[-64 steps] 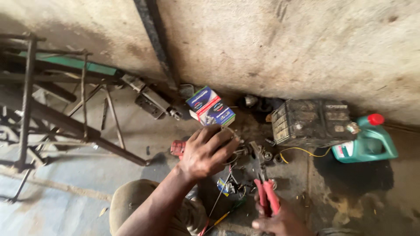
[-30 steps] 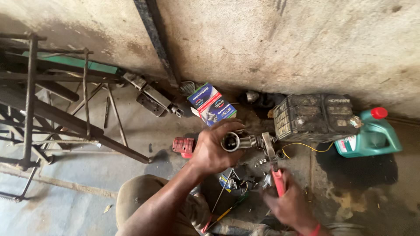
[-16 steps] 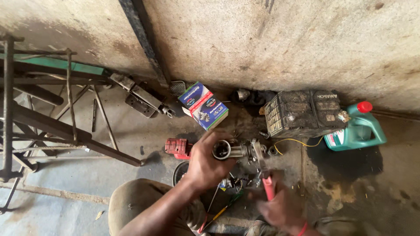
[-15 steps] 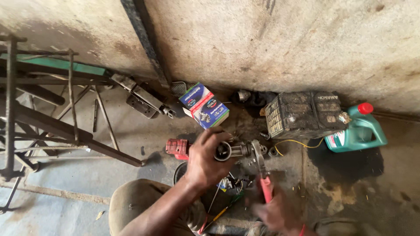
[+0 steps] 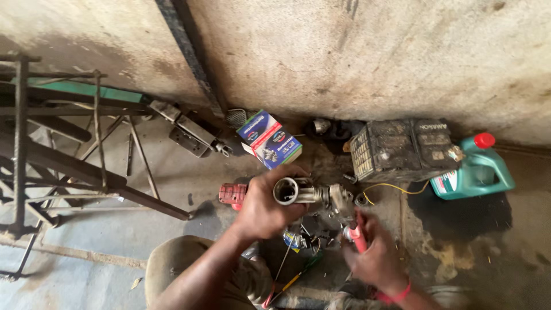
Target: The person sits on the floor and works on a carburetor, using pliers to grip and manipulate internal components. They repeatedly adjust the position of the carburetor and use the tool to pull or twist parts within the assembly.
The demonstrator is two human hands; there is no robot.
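Grey cast-metal part with an open round tube end [image 5: 304,193] sits in your left hand [image 5: 265,204], held just above the dirty concrete floor [image 5: 115,241] in front of your knees. Your left forearm reaches up from the lower left, and the fingers are wrapped tight around the part's tube end, its round mouth facing you. Your right hand [image 5: 376,258] comes in from the lower right with a red band at the wrist; its fingers are closed around the red handles of a pair of pliers [image 5: 356,234], whose nose meets the far end of the part.

Just beyond your left hand lies a small red ribbed block [image 5: 231,194]. Further back, a blue and white cardboard box [image 5: 268,138] rests near the stained wall, with a black car battery [image 5: 399,149] to its right and a green plastic jug with a red cap [image 5: 473,170] beside that. A yellow wire [image 5: 390,188] trails from the battery toward the part. Loose wires and a small tin [image 5: 295,240] clutter the floor under your hands. A rusty dark metal frame [image 5: 69,155] fills the left side, well apart.
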